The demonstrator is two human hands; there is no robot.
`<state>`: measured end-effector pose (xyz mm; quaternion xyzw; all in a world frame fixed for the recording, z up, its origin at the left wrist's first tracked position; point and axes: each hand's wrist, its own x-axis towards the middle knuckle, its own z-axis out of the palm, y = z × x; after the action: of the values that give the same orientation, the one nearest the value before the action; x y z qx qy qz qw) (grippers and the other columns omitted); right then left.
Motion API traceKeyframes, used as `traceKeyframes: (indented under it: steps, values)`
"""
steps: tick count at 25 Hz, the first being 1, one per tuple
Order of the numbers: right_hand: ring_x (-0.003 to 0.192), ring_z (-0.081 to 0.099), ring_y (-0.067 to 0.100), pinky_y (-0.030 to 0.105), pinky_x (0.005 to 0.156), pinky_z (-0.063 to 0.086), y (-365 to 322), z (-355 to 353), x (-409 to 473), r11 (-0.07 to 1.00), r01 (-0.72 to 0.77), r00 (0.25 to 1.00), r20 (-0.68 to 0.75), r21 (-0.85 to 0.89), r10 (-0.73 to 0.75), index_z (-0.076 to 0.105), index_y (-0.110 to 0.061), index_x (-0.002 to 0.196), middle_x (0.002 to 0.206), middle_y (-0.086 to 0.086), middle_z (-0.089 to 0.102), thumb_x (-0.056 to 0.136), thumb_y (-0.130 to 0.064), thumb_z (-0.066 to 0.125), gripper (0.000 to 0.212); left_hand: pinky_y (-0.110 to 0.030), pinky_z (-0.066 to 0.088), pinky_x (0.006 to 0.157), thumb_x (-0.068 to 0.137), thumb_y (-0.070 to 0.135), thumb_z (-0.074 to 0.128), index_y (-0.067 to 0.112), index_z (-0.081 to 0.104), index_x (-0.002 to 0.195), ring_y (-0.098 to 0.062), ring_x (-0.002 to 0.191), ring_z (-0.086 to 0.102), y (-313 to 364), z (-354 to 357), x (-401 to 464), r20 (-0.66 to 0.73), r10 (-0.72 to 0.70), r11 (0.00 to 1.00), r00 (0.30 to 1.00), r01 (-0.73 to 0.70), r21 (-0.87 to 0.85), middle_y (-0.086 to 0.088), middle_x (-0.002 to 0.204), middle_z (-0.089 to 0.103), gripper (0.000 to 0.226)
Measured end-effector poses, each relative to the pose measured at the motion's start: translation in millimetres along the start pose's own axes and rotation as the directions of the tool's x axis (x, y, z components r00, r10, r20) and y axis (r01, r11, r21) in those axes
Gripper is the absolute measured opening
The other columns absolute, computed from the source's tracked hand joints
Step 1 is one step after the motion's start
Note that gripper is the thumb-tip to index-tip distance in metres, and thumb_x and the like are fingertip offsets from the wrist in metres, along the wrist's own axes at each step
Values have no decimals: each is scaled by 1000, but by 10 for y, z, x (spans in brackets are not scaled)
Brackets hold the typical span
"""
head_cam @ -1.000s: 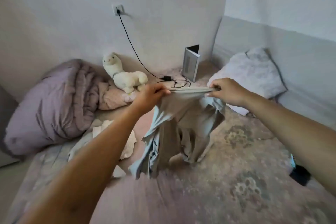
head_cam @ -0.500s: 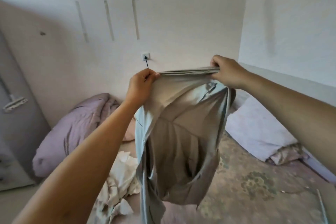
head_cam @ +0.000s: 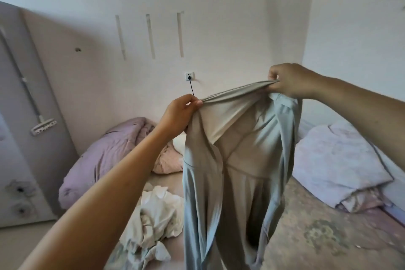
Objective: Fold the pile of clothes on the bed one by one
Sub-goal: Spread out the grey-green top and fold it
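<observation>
A pale grey-blue garment [head_cam: 232, 173], like trousers with a wide waistband, hangs in the air over the bed [head_cam: 311, 232]. My left hand [head_cam: 178, 114] pinches the left end of the waistband. My right hand [head_cam: 289, 80] grips the right end, higher up, so the band runs taut and slanted between them. The lower part of the garment hangs loosely below the frame's bottom edge. A crumpled white garment [head_cam: 157, 215] lies on the bed beneath my left forearm.
A rolled lilac duvet [head_cam: 105, 155] lies at the back left with a pink cloth [head_cam: 168, 160] beside it. A white pillow [head_cam: 335, 160] sits at the right against the wall. A wall socket [head_cam: 189, 76] with a black cable is behind the garment.
Both hands have lifted the garment from low over the bed to chest height, and it has opened out and hangs straight. My view has tilted upward; the right hand has risen above the left.
</observation>
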<state>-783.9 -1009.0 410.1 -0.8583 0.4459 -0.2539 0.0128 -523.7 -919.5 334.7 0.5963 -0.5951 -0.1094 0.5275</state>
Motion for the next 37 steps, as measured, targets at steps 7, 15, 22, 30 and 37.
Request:
traceKeyframes:
  steps: [7,15,22,30,37]
  values:
    - [54,40,18,22,44,32,41,-74,-220,988,-151,863,481,-40,152,49,-9,69,61,4,43,60,-60,65,54,-17,33,34,98,27,50,14,51,81,-2,36,39,35,130,-597,258,-67,998,964,67,7,-3,57,45,21]
    - [47,35,17,20,38,26,326,798,129,984,-163,778,605,-67,170,49,-10,71,59,4,40,78,-48,69,44,-36,54,41,100,21,47,5,47,100,-18,56,62,-534,542,-735,497,-308,932,811,363,-15,-14,78,56,16]
    - [47,47,13,16,34,38,952,3054,472,925,-337,722,679,175,135,49,-9,82,71,8,46,87,-7,66,17,-34,53,46,99,17,48,16,44,77,-22,60,53,-2411,1496,-701,340,-632,764,697,634,121,-9,70,51,22]
    - [66,46,17,25,56,34,1706,5815,523,822,-494,747,622,284,235,61,9,81,64,15,49,75,-21,79,35,-28,36,65,92,24,60,12,56,80,-24,77,54,-4753,2518,-850,82,-746,650,661,695,307,-10,82,57,17]
    - [64,52,12,19,50,46,2033,7208,948,654,-557,813,499,513,300,66,0,102,75,4,57,84,-7,69,20,-45,55,81,88,17,65,14,58,69,-30,75,62,-6163,2836,-278,-58,-772,631,633,774,44,-12,68,59,20]
